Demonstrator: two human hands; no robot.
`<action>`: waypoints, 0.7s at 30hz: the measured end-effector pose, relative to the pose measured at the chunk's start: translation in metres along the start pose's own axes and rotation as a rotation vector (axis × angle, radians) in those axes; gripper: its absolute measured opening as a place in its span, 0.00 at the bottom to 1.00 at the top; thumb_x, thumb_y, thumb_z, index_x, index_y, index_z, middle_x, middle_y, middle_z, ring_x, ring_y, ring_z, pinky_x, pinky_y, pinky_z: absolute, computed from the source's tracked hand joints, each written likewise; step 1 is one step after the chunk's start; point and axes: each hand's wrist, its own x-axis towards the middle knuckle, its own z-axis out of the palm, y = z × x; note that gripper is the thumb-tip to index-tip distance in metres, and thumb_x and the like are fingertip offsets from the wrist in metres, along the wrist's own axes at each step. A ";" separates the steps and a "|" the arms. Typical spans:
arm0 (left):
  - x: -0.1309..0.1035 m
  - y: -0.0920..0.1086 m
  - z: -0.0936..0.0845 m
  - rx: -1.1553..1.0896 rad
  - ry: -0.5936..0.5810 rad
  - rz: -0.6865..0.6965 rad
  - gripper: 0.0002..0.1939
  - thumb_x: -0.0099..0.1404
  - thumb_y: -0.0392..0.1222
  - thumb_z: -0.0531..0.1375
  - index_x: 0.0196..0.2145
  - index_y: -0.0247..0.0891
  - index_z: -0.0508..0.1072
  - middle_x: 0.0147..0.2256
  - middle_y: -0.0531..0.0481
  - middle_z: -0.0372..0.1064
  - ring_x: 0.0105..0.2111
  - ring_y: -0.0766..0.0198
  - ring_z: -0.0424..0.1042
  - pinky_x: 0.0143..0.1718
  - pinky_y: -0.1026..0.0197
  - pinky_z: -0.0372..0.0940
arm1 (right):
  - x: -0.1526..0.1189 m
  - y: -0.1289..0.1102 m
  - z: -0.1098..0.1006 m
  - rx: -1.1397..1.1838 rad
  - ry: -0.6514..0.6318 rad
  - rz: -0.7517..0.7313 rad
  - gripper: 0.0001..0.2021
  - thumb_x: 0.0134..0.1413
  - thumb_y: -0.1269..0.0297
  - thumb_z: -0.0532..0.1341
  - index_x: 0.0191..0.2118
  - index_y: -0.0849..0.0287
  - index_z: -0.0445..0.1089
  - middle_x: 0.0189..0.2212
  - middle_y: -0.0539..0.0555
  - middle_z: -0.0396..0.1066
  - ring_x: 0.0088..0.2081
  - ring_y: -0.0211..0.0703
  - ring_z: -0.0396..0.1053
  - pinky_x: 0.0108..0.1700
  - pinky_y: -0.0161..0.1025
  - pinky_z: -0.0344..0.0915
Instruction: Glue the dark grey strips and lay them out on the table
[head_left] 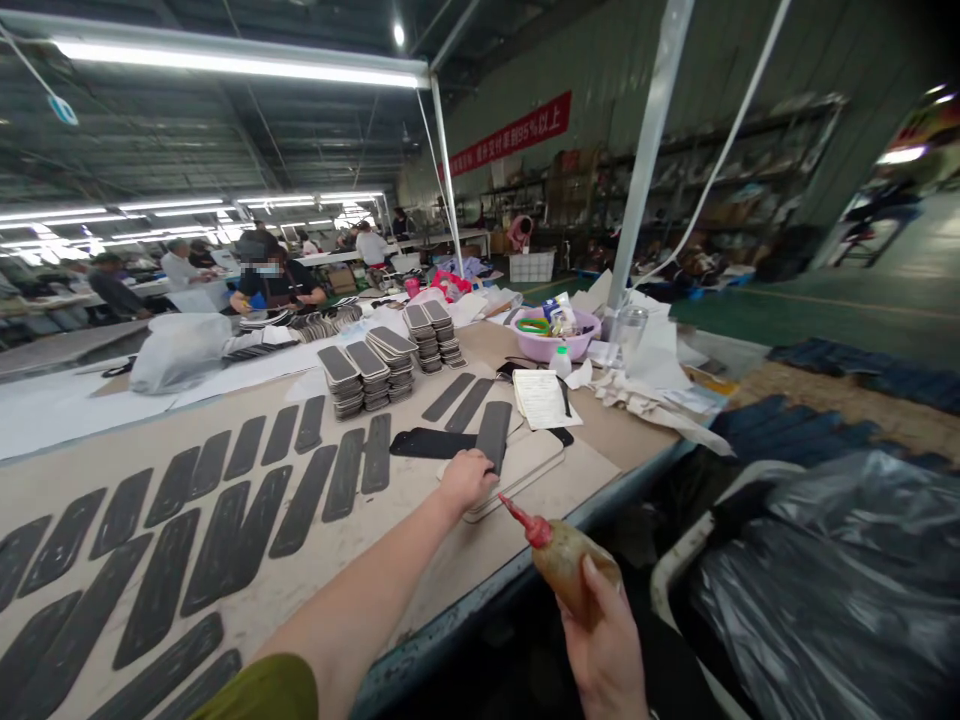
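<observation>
- Left hand (466, 483): fingers closed on the near end of a strip (495, 430), over pale boards (529, 463) near the table's (454, 570) right edge.
- Right hand (604, 645): wrapped around a bottle (571, 568), nozzle (525, 520) toward the left hand.
- Squeezing too hard could drip onto the boards.
- Sweeping left might smear the laid-out strips (304, 502).

On the table (604, 435), rows of strips (217, 550) occupy the lower left of the frame, stacks of pieces (371, 375) stand behind them near centre, a basin (551, 347) sits right of the stacks with a notebook (537, 402) before it, and a plastic bag (847, 590) lies beside the table, lower right.
</observation>
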 end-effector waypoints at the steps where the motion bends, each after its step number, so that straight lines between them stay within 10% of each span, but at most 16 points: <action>1: 0.002 -0.001 0.000 0.009 -0.009 0.000 0.10 0.62 0.41 0.61 0.37 0.34 0.79 0.38 0.43 0.75 0.42 0.56 0.73 0.48 0.57 0.64 | 0.000 -0.001 0.001 0.010 -0.001 0.015 0.21 0.40 0.55 0.71 0.41 0.54 0.70 0.39 0.50 0.74 0.40 0.44 0.71 0.40 0.40 0.68; 21: 0.008 -0.036 0.005 -0.191 0.073 -0.099 0.05 0.59 0.40 0.64 0.31 0.41 0.81 0.34 0.55 0.78 0.36 0.66 0.75 0.39 0.68 0.67 | 0.003 0.011 -0.002 -0.053 -0.040 0.006 0.21 0.40 0.55 0.71 0.40 0.55 0.69 0.38 0.50 0.73 0.40 0.45 0.71 0.39 0.40 0.68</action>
